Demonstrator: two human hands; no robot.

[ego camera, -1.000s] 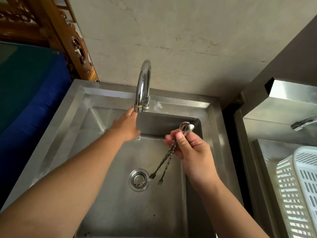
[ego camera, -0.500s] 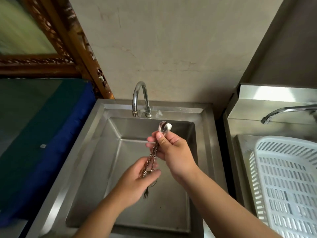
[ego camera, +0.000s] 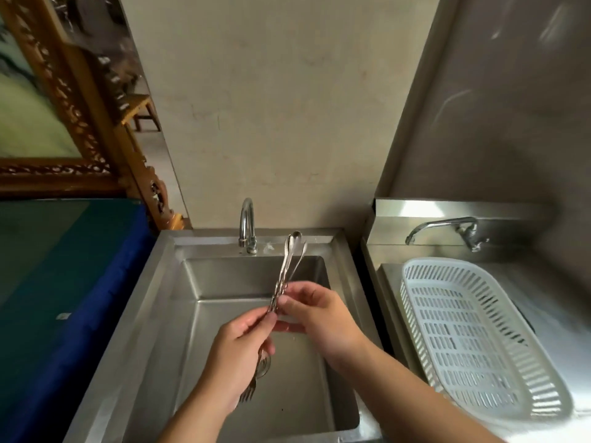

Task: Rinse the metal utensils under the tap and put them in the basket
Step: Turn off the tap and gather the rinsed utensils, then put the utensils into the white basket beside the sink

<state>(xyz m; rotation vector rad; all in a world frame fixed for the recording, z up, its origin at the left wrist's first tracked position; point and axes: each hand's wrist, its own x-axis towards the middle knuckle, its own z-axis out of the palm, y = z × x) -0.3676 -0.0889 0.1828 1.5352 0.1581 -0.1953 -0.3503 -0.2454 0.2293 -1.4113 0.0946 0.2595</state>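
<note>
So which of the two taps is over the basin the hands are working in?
The upright gooseneck tap, rising from the rim of the left sink. The other tap runs sideways, out above the white basket.

Left grip and right grip both pinch closed, fingertips meeting.

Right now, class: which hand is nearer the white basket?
Right. The right hand is over the sink's right half, closer to the basket; the left hand sits further left.

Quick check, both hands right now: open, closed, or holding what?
Left hand: holding the lower, fork end of the utensils.
Right hand: fingers pinching the same utensils at mid-handle.
</note>
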